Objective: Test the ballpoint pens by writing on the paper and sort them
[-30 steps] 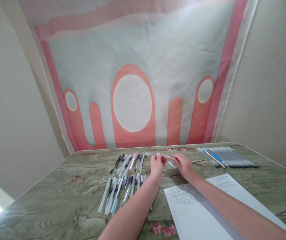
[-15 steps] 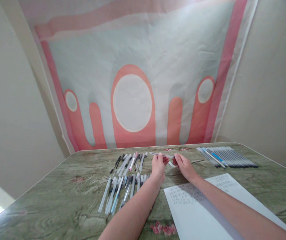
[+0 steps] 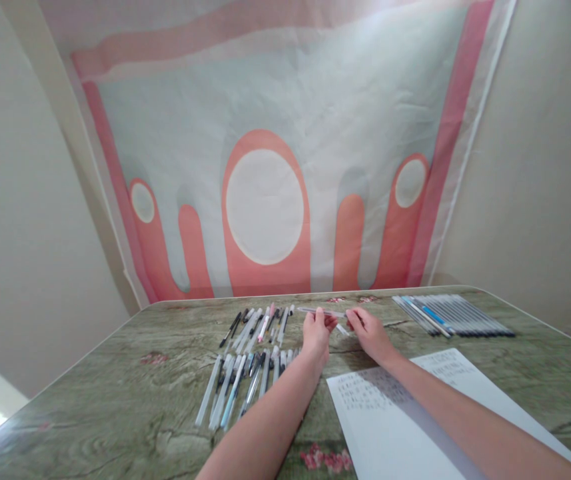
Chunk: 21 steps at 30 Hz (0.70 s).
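A slim, clear pen barrel (image 3: 335, 313) lies level between my two hands, above the table. My left hand (image 3: 317, 332) is closed around its middle, and the left end sticks out past the fingers. At its right end, my right hand (image 3: 368, 330) pinches with thumb and fingers. Just below and between the hands is a small white piece (image 3: 342, 329) on the table, too small to name. To the left of my left hand lie two groups of pens, a far group (image 3: 258, 327) and a near group (image 3: 235, 387), partly covered by my left forearm.
A row of grey pen refills or slim pens (image 3: 470, 315), with blue ones among them, lies at the far right. White paper with handwriting (image 3: 395, 427) sits under my right forearm. The wood-patterned table (image 3: 115, 387) ends at a printed backdrop (image 3: 265, 87).
My right hand has shifted very slightly to the left along the pen. My left hand and the things on the table look the same.
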Motion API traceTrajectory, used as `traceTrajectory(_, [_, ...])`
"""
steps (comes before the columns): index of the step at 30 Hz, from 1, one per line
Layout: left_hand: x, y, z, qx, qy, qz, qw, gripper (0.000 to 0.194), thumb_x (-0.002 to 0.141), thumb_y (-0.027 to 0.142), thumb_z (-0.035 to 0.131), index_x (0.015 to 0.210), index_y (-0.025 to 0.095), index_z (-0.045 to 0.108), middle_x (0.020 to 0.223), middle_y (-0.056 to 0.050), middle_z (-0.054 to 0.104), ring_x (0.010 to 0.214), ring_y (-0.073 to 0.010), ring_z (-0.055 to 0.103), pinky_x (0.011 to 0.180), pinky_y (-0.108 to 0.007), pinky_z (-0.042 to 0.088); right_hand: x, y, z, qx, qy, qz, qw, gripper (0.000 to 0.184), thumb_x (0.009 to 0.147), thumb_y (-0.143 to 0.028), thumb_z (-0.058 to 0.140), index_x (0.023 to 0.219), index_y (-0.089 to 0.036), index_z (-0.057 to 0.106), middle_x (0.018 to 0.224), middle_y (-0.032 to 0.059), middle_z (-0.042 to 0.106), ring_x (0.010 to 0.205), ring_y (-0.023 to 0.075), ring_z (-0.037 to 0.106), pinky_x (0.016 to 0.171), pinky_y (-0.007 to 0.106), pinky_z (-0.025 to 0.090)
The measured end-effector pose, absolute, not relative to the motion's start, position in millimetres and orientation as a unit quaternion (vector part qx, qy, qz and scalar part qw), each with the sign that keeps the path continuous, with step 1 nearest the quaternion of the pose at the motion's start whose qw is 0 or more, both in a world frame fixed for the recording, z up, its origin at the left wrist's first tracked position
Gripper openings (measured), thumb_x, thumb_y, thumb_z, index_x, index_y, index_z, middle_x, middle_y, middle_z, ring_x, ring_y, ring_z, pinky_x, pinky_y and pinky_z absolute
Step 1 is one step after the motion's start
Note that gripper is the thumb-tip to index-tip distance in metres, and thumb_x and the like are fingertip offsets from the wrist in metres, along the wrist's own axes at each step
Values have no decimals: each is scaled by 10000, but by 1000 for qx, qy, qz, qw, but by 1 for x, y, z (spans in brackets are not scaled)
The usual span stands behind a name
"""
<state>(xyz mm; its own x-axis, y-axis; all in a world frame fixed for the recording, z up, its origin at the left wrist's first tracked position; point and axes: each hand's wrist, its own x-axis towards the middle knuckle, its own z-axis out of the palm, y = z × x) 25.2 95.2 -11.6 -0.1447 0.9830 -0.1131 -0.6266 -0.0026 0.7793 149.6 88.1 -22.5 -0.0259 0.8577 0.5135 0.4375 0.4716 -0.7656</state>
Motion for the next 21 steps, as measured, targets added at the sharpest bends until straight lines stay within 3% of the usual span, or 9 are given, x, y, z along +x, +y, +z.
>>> traceTrajectory(4, [26, 94, -12, 249, 361, 663, 606, 141, 850, 246, 463, 744, 152, 464, 678, -30, 582, 585, -94, 560, 654, -246, 466, 151, 88, -24, -476, -666, 239, 522, 433, 887, -452, 274, 635, -191, 510, 544, 6, 543, 517, 145, 507, 547, 263, 379])
traceTrajectory(9, [25, 95, -11, 243, 362, 672, 598, 137, 851, 241, 460, 743, 157, 459, 673, -22, 574, 591, -95, 562, 659, -248, 469, 150, 91, -26, -454, -677, 220, 535, 269, 857, -432, 371, 804, -199, 495, 681, 9, 582, 592, 153, 533, 577, 265, 401])
traceTrajectory(15, [24, 96, -12, 250, 365, 665, 602, 121, 856, 231, 445, 758, 161, 455, 690, -27, 585, 602, -96, 569, 653, -242, 467, 151, 92, -27, -466, -700, 197, 505, 240, 863, -411, 364, 823, -202, 476, 670, 3, 566, 599, 157, 531, 589, 273, 397])
traceTrajectory(21, [26, 95, -13, 288, 371, 654, 593, 153, 829, 294, 492, 753, 167, 453, 682, -24, 584, 593, -104, 562, 656, -255, 465, 153, 93, -27, -475, -702, 208, 489, 363, 889, -429, 291, 654, -208, 458, 526, -20, 512, 512, 142, 500, 571, 269, 374])
